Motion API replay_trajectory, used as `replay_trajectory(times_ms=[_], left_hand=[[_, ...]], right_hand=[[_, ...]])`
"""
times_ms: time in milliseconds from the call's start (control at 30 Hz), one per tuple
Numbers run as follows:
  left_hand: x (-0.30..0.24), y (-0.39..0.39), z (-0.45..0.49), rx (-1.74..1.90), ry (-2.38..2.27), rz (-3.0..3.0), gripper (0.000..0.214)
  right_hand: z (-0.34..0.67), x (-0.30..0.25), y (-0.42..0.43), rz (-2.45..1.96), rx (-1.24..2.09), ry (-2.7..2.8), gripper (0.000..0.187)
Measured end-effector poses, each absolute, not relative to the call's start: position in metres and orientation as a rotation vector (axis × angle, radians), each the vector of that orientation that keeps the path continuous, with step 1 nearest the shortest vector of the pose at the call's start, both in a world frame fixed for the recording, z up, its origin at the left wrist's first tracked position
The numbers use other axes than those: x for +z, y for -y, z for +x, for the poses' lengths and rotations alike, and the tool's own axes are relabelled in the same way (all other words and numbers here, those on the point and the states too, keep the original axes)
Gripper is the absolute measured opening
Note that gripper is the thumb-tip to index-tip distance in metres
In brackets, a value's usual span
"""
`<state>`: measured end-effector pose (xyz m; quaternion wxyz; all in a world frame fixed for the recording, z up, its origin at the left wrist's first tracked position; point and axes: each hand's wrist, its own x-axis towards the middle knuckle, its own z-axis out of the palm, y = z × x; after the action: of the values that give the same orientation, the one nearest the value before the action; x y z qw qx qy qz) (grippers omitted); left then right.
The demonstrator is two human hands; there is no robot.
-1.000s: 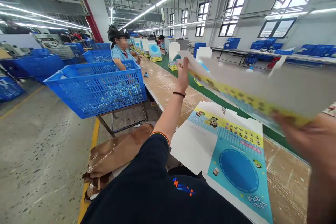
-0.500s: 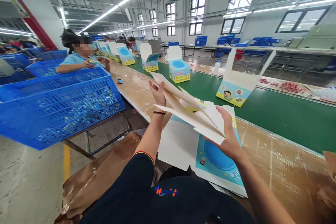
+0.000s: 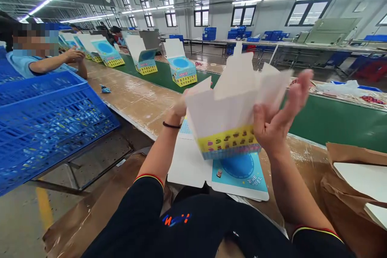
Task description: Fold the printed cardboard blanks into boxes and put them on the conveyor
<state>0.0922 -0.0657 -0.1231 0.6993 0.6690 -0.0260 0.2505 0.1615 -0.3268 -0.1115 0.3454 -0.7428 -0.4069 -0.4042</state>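
Observation:
Between my hands is a partly folded cardboard box [image 3: 225, 117], its white flaps standing up and a yellow and blue printed band along its lower side. My left hand [image 3: 182, 105] grips its left side, with most of the fingers hidden behind the cardboard. On the right side, my right hand [image 3: 276, 123] holds the box with the thumb against the cardboard; its other fingers are stretched and blurred. Beneath it lies a stack of flat printed box blanks [image 3: 193, 165], the top one bearing a blue circle.
A green conveyor belt [image 3: 338, 119] runs beyond the table [image 3: 136, 98], carrying several open boxes [image 3: 183, 70]. On the left stands a blue crate [image 3: 54, 125] of small packets, near a co-worker [image 3: 51, 64]. Brown paper with white cardboard [image 3: 359, 177] lies at right.
The flattened cardboard in my hands has opened into a box shape and turned its printed side towards me. My view has swung to the right.

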Motion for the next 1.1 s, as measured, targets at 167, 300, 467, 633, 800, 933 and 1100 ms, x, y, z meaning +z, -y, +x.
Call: replay_trajectory(times_ms=[167, 300, 467, 633, 800, 933, 1100], left_hand=[[-0.156, 0.066, 0.111, 0.542, 0.086, 1.461, 0.067], [-0.168, 0.074, 0.108, 0.557, 0.154, 1.389, 0.091], [-0.166, 0.089, 0.11, 0.457, 0.138, 1.339, 0.098], [-0.166, 0.09, 0.127, 0.372, -0.089, 1.535, 0.082], [-0.163, 0.08, 0.135, 0.293, -0.323, 1.638, 0.075], [-0.164, 0.08, 0.136, 0.302, -0.358, 1.605, 0.059], [-0.169, 0.08, 0.14, 0.387, -0.371, 1.582, 0.052]], right_hand=[[0.173, -0.103, 0.313, -2.429, -0.396, 1.508, 0.039], [0.178, -0.113, 0.3, -2.759, 0.189, 1.529, 0.049], [0.172, -0.114, 0.293, -2.757, 0.183, 1.682, 0.053], [0.174, -0.117, 0.286, -2.803, 0.232, 1.717, 0.055], [0.172, -0.117, 0.302, -2.593, -0.172, 1.651, 0.042], [0.197, -0.113, 0.338, -1.792, -0.836, 1.249, 0.025], [0.273, -0.129, 0.348, -1.505, -0.378, 0.61, 0.041]])
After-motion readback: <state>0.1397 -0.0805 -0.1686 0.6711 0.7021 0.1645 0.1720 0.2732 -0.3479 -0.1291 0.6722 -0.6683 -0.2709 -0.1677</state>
